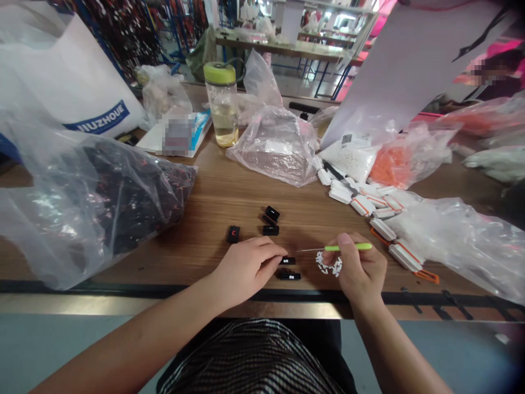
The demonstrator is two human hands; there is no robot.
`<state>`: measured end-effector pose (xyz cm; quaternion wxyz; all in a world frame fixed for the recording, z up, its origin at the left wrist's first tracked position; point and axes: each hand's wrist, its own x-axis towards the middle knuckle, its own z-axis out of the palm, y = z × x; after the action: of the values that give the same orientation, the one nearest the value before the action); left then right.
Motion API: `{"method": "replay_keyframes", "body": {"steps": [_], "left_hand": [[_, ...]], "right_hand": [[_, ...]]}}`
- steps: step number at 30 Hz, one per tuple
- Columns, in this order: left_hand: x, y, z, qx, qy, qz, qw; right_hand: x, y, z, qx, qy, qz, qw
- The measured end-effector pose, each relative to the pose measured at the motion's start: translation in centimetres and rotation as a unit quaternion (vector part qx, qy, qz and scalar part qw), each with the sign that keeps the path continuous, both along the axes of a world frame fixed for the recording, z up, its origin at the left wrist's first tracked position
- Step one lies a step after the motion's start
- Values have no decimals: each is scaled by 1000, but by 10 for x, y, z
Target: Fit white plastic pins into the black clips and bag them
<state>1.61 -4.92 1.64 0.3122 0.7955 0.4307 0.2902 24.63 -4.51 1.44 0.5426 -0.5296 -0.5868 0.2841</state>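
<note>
With thumb and forefinger, my left hand [250, 265] pinches the left end of a small black connector housing [289, 261] that has white dots on it. Just below lies another black connector [290, 276], also with white dots. My right hand [363, 268] is closed around the light green handle of a thin needle pick [348, 247]. The metal tip points left, toward the pinched housing, apart from it. Tiny white plastic pieces [324, 266] are scattered beside the right fingers. More black housings [270, 230] lie beyond my left hand, one with a red mark [233, 234].
A large clear bag of dark parts [135, 186] fills the left. At the back stand a bottle with a green lid [221, 104] and a clear plastic bag [279, 145]. White pieces with orange parts [363, 205] and bags line the right. The table's metal edge [102, 305] runs in front.
</note>
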Motion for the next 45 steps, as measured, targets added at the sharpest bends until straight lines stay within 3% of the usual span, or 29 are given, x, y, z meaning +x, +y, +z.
{"method": "replay_keyframes", "body": {"steps": [6,13,19,24,45], "left_hand": [[3,-2,1,11,47,0,999],[6,6,-7,41,53,-26,997],[7,5,-13,44,43,8,998],[7,4,-14,42,29,14,999],[8,4,-14,33,30,19,999]], "right_hand": [[-2,-3,0,-2,5,-6,1000],[-3,-4,1,8,8,-6,1000],[-5,-8,1,5,-65,42,997],[-7,-12,0,22,-107,43,993],[-7,-11,-2,54,-138,32,988]]}}
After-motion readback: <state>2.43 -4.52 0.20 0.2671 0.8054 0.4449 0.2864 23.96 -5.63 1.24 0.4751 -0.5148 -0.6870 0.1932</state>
